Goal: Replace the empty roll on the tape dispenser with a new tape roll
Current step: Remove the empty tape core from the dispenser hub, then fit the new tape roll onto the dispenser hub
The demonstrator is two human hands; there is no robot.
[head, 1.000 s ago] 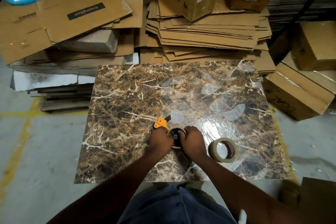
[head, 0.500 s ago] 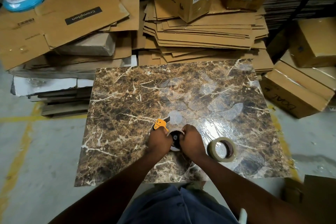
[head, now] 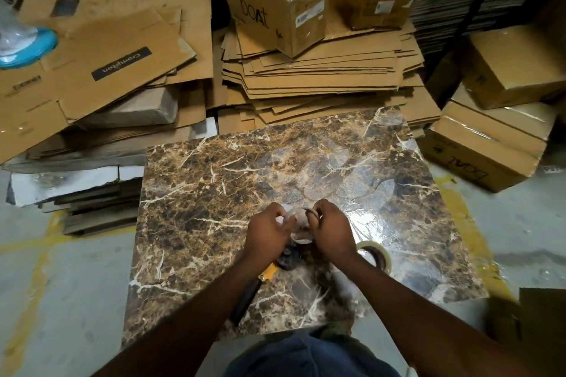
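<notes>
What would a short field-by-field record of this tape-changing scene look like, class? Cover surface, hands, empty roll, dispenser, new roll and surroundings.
Surface: marble-patterned board
Left hand: gripping the empty roll
Right hand: gripping the empty roll
Empty roll: between both hands, above the dispenser
Dispenser: lying on the board under the hands, orange part showing
New tape roll: on the board, right of the right wrist
Surroundings: flattened cardboard, sealed box

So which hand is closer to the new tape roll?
Right. The right hand is just up-left of the new tape roll, its wrist beside it; the left hand sits farther left.
</notes>
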